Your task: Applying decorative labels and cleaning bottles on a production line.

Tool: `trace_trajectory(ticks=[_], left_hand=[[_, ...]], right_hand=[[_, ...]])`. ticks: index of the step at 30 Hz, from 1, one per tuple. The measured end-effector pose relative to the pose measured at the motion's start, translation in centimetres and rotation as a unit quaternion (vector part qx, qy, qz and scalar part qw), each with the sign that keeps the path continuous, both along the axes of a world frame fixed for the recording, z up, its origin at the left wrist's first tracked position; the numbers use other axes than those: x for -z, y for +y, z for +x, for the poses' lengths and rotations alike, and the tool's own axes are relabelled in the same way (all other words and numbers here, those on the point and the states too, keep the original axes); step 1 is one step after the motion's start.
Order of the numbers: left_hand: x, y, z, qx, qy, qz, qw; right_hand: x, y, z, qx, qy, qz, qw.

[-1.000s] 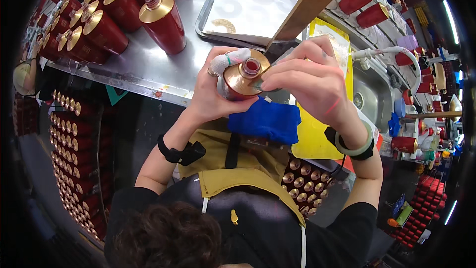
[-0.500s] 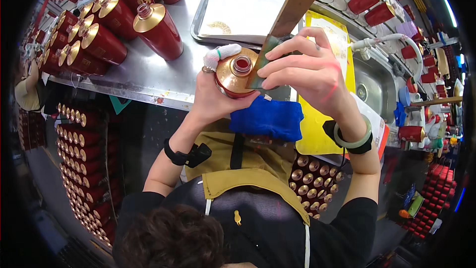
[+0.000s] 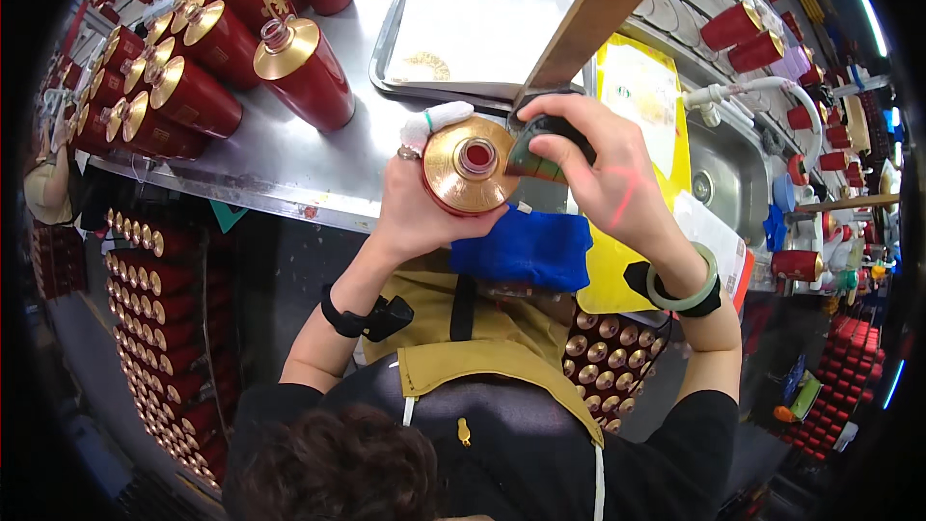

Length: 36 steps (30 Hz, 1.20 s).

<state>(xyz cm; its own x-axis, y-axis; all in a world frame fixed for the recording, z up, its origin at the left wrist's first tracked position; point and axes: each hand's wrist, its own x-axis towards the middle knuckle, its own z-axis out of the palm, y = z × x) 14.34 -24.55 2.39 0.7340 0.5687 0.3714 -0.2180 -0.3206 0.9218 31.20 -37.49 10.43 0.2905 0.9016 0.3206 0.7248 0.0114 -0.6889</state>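
Observation:
My left hand (image 3: 415, 207) is wrapped round a red bottle (image 3: 446, 166) with a gold shoulder and an uncapped neck. A white covering sits on one of its fingers. My right hand (image 3: 617, 174) is closed on a dark green, flat scraper-like piece (image 3: 529, 156), whose edge is at the right side of the bottle's gold shoulder; whether it touches I cannot tell. Below the bottle lies a folded blue cloth (image 3: 526, 249). Another red bottle (image 3: 311, 82) with a gold shoulder stands on the metal table (image 3: 289, 169), left of my hands.
Several similar bottles (image 3: 193, 96) crowd the table's far left. A tray with white sheets (image 3: 473, 24) lies ahead, and a wooden bar (image 3: 608, 14) slants over the worktop. To the right are a yellow board (image 3: 608, 280), a sink (image 3: 719, 178) and its faucet (image 3: 748, 87).
My right hand has turned and its fingers have curled in round the green piece. The bottle has shifted slightly down, still in my left hand.

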Motion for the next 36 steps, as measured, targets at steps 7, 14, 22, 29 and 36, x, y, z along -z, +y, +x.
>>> trace_trajectory(ticks=[7,14,22,29,36], left_hand=[[-0.1,0.9,-0.3,0.03,0.084,0.018,0.996],[0.4,1.3,-0.2,0.063,0.066,-0.005,0.996],[0.9,1.4,-0.2,0.076,0.048,-0.014,0.996],[0.7,0.4,-1.1,0.056,0.088,0.015,0.994],[2.0,-1.6,0.6,-0.076,0.032,0.027,0.996]], right_hand=[[-1.4,6.1,1.8,-0.089,-0.036,-0.04,0.995],[-1.3,11.6,1.4,-0.287,-0.032,-0.017,0.957],[-7.1,13.2,-0.3,-0.393,-0.09,-0.24,0.883],[-5.5,13.4,-4.1,-0.429,-0.21,-0.142,0.867],[-7.9,7.5,-3.1,-0.252,-0.23,0.115,0.933]])
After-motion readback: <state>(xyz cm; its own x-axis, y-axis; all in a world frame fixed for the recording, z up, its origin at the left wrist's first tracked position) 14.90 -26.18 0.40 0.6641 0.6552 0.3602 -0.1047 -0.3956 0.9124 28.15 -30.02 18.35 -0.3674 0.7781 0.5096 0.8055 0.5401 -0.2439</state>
